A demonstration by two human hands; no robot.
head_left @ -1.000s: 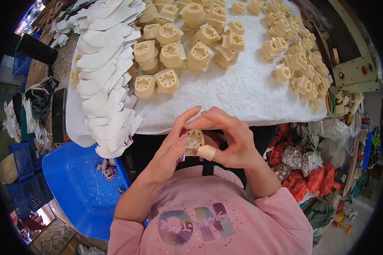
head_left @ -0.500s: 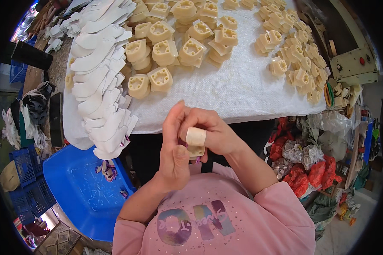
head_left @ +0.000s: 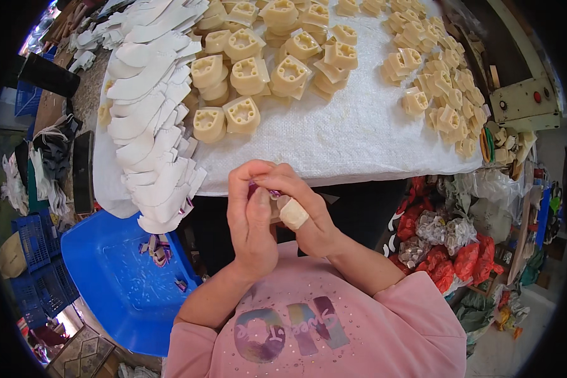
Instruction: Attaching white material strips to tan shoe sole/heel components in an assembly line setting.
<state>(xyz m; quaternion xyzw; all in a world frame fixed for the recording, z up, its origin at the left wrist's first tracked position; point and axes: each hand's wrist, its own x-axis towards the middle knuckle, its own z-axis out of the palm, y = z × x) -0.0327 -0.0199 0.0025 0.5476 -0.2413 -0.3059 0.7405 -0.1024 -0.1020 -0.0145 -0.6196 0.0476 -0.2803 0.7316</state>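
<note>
A small piece (head_left: 274, 193), shiny purple along its upper edge and paler below, sits between the fingertips of both hands, in front of the chest. The fingers hide most of it, so its full shape cannot be told. The left hand (head_left: 249, 220) is curled narrow around its left side, the thumb upright on the near side; the right hand (head_left: 307, 217) closes in from the other side, its bent fingers meeting the left ones over the top. A beige wrap (head_left: 293, 214) covers the right thumb and blocks more of the piece.

Just beyond the fingertips runs the table edge, under a white woven sheet (head_left: 334, 142). Farther out, straight ahead and slightly left of the fingers, stand stacked cream blocks (head_left: 249, 75), hollow on top with small holes; the nearest pair is well apart from the fingertips. Out to the right beyond the fingers lies a heap of smaller cream pieces (head_left: 447, 94).

To the left of the fingers, a long overlapping row of white curved pieces (head_left: 148, 120) spills over the table edge, between the left hand and a dark flat slab (head_left: 83, 173). Below that row, left of the left forearm, is a blue tub (head_left: 129, 283) with purple-and-white scraps (head_left: 159, 251) inside. Well to the right of the right hand, beside the table, are red plastic bags (head_left: 469, 261) and clear plastic bags (head_left: 485, 196).
</note>
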